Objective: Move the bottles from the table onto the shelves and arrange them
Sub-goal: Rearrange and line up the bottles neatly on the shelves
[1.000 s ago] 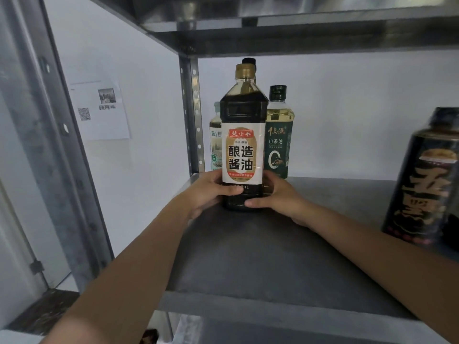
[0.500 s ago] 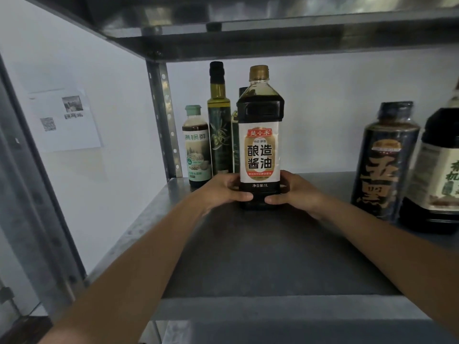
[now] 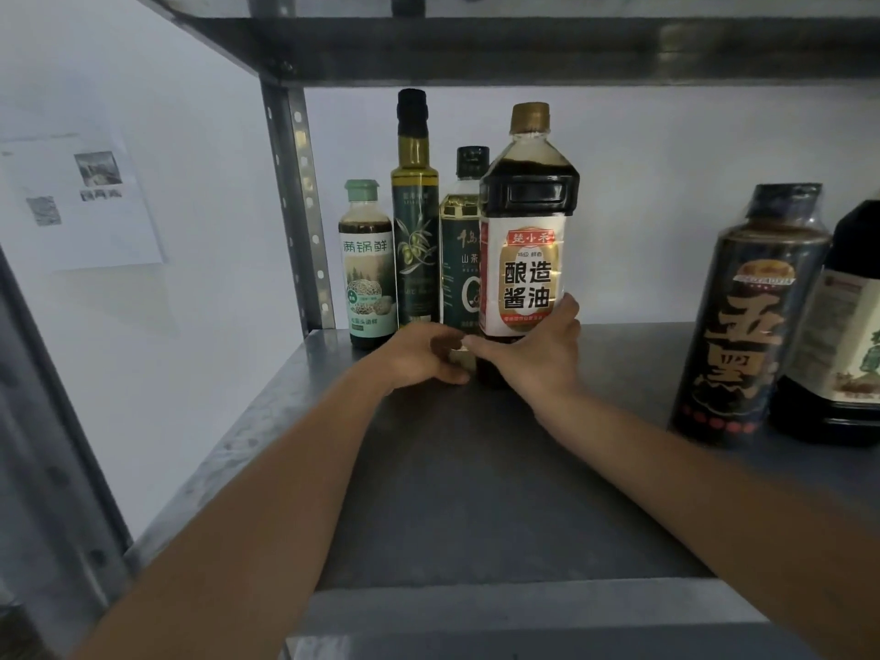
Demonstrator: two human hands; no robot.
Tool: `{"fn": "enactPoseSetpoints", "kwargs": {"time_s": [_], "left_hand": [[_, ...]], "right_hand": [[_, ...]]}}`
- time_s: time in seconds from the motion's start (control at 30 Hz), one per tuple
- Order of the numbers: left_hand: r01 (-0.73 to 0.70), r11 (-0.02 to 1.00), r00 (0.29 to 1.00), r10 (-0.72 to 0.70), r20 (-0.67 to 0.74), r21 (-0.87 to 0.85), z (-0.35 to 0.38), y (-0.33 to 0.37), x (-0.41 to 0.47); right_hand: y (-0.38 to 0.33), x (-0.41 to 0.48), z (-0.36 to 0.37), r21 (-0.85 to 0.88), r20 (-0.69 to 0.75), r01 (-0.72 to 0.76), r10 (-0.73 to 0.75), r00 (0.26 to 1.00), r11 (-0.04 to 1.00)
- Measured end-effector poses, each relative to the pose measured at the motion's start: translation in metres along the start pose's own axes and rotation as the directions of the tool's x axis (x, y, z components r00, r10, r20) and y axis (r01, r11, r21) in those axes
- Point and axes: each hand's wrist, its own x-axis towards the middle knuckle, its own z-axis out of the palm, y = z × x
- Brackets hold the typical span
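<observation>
A grey metal shelf (image 3: 476,493) fills the lower centre of the frame, beneath a second metal shelf (image 3: 524,40) along the top edge. At centre frame a dark soy sauce bottle (image 3: 528,259) with a gold cap and a white-and-gold label stands upright towards the back of the lower shelf. The right hand (image 3: 533,357) grips its lower body, thumb across the front left and fingers (image 3: 566,314) wrapped round the right side. The hand covers the bottle's foot, so contact with the shelf cannot be confirmed. The left hand (image 3: 419,359) sits just left of the right hand, fingers curled at the base of the bottles behind. Whether it holds one cannot be told. Directly behind and left of the soy sauce bottle, in a close row by the perforated steel upright (image 3: 297,207), stand three bottles. These are a green oil bottle with a dark cap (image 3: 462,240), a tall dark green olive oil bottle (image 3: 414,207) and a small brown-filled bottle with a pale green cap (image 3: 366,264). At the right of the frame, well apart from this group, stands a dark shrink-wrapped bottle with orange characters (image 3: 747,316). Just beside it, a dark bottle (image 3: 847,335) is cut off by the right edge. A printed paper notice (image 3: 81,202) hangs on the white wall (image 3: 200,183) at upper left.
</observation>
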Motion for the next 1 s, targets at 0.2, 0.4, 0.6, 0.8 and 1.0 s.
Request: {"fn": "enactPoseSetpoints", "kwargs": {"time_s": [0.2,0.4,0.6,0.8,1.0], "left_hand": [[0.015,0.883,0.955,-0.152,0.256,0.469,-0.001,-0.002,-0.003],[0.01,0.775,0.926,-0.245,0.287,0.631,0.001,-0.003,-0.007],[0.006,0.766,0.925,-0.249,0.288,0.643,0.001,-0.001,-0.007],[0.012,0.764,0.912,-0.272,0.305,0.645,0.0,-0.001,-0.005],[0.001,0.754,0.905,-0.281,0.321,0.657,-0.001,0.0,-0.004]], "right_hand": [[0.006,0.003,0.002,0.01,0.032,0.006,-0.006,0.999,1.0],[0.017,0.02,0.0,-0.007,-0.025,-0.02,0.02,0.999,1.0],[0.031,0.046,0.001,-0.029,-0.059,-0.046,0.044,0.997,0.999],[0.044,0.071,0.002,0.021,-0.009,-0.01,0.01,1.0,1.0],[0.047,0.085,0.013,0.058,0.029,-0.004,0.002,1.0,0.998]]}}
